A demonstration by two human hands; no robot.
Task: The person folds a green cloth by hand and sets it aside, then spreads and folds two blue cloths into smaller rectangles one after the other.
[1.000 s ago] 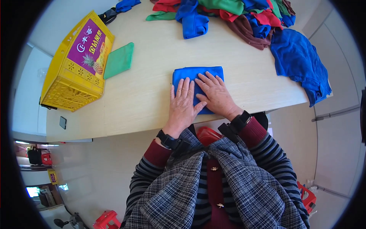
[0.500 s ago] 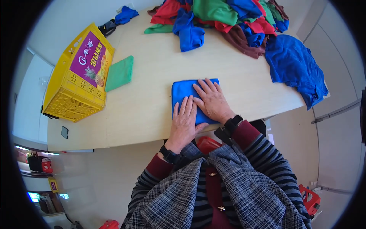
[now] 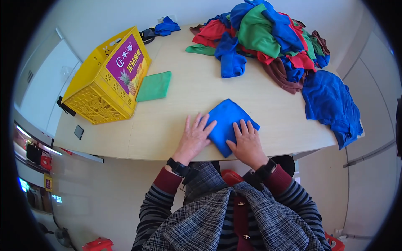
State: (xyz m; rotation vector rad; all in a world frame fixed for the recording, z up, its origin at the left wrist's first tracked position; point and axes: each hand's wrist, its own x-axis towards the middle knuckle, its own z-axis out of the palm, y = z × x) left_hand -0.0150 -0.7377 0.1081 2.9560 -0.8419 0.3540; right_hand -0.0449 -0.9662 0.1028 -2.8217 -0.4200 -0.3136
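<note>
Two hands lie flat on one folded blue cloth (image 3: 228,123) at the near edge of the desk (image 3: 268,104), right in front of the person, where both arms reach it without stretching. The left hand (image 3: 194,138) rests with fingers spread, its fingertips over the cloth's left border and its palm on the bare desk beside it; the right hand (image 3: 247,142) covers the cloth's near right corner. Neither hand grips anything — both are open, palms down, pressing, which looks like a way of smoothing the fold and keeping the layers from springing apart. The cloth sits slightly turned, one corner pointing toward the near edge. A folded green cloth (image 3: 154,86) lies well apart toward the left side of the desk, just beside the yellow slotted crate (image 3: 106,79), which stands tilted at the left edge with its open top facing away; the green piece seems set aside there as a finished one, close to the crate. A heap of loose cloths (image 3: 268,37) — blue, green, red, brown — is piled at the far right corner, beyond easy reach of the pressing hands but near enough to draw from, and one large blue garment (image 3: 331,104) spills over the right edge. A small blue cloth (image 3: 166,26) lies at the far edge behind the crate. A dark little flat object (image 3: 78,131) sits near the left near corner.
</note>
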